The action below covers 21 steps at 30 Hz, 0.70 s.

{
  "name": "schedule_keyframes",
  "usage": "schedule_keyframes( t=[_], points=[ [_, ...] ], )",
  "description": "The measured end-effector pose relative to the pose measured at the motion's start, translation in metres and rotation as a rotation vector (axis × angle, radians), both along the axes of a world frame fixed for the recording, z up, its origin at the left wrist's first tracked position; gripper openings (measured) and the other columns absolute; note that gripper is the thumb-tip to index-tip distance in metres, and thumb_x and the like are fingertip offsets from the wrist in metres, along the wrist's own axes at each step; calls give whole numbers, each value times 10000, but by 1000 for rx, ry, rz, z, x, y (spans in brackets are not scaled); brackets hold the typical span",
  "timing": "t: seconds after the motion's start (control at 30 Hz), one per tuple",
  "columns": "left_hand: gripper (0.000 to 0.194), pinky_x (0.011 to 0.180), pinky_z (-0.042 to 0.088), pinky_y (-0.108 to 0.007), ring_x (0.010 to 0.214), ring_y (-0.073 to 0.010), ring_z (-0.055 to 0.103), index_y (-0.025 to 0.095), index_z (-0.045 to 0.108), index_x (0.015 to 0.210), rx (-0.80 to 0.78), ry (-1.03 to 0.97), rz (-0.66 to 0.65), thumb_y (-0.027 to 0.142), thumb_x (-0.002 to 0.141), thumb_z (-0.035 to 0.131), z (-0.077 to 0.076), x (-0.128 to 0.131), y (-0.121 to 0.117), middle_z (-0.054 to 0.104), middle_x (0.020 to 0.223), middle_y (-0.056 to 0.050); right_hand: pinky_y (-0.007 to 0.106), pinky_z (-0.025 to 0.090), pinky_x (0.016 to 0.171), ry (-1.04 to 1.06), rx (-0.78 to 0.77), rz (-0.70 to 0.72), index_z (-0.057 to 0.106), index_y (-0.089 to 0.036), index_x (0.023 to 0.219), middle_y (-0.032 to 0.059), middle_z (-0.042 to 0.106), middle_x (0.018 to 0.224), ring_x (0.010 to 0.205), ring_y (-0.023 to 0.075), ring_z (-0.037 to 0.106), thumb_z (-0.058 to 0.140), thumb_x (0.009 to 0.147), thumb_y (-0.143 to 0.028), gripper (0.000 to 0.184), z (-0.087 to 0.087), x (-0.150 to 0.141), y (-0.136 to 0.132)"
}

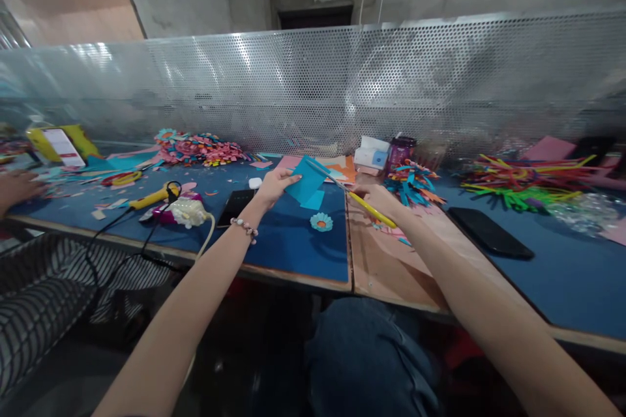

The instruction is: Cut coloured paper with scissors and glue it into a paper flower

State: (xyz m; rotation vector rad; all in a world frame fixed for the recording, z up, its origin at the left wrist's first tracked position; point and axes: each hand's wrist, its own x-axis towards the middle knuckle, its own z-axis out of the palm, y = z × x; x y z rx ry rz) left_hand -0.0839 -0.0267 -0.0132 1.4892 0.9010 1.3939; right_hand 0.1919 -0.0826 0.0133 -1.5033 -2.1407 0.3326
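My left hand [276,187], with a beaded bracelet on its wrist, pinches a sheet of blue paper [302,184] by its left edge above the table. In my right hand [374,195] are scissors with yellow handles [372,210]. Their blades reach to the upper right edge of the paper; whether they bite into it I cannot tell. A light blue paper flower [321,222] with an orange middle lies on the blue mat just below the paper. Orange and pink paper sheets [342,168] lie behind my hands.
On the left are a yellow hot glue gun [151,197], a power strip [183,210] with cords, and a heap of paper flowers [200,146]. To the right lie a black phone [490,232] and colourful pipe cleaners [528,179]. A co-worker's hand [19,189] shows far left. A perforated metal screen [293,88] stands behind.
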Motion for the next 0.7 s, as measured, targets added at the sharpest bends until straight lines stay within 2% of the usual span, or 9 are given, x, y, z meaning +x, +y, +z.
schedule_keyframes(
  t=[0.3,0.53,0.7],
  points=[
    [398,775,517,-353,777,-202,655,136,717,841,14,13,-4,432,582,782,-2,-1,2,713,862,-89,217,359,429,-31,-32,56,691,-156,937,24,665,668,455,132,555,494,756,-379,349,1,1,1],
    [451,778,514,-353,800,-213,661,134,721,887,8,49,19,461,582,772,-2,0,0,715,862,-85,226,377,563,-118,88,52,707,-116,823,74,687,757,725,185,612,521,781,-372,319,3,1,-1],
    [444,774,516,-348,794,-213,661,131,725,871,10,52,34,458,575,775,-2,0,1,716,854,-87,248,384,555,-122,77,50,711,-128,794,69,668,698,675,192,609,518,790,-382,320,4,1,-3]
  ],
)
